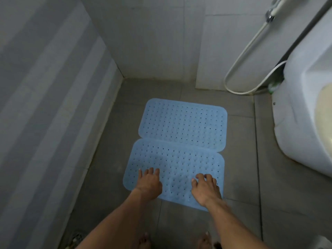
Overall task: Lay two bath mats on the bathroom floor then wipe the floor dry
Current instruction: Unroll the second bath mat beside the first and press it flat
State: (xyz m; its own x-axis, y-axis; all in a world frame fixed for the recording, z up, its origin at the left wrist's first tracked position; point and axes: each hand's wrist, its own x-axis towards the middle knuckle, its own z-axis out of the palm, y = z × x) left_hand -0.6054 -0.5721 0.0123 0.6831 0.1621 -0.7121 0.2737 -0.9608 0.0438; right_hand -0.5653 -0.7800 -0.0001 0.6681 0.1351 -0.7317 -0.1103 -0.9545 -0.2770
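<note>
While both mats (181, 123) lie long-axis left-right, left hand (148, 182), right hand (205, 188) spread flat.

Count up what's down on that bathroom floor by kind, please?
Pale blue perforated rubber bath mats: 2, far and near
Bare hands pressing the near mat: 2, left and right
Metal floor drains: 1
Total: 5

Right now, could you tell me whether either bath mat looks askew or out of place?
Slightly. The near mat sits a little left of the far mat and overlaps its near edge, so their sides do not line up. Both hands, left and right, press flat on the near mat.
</note>
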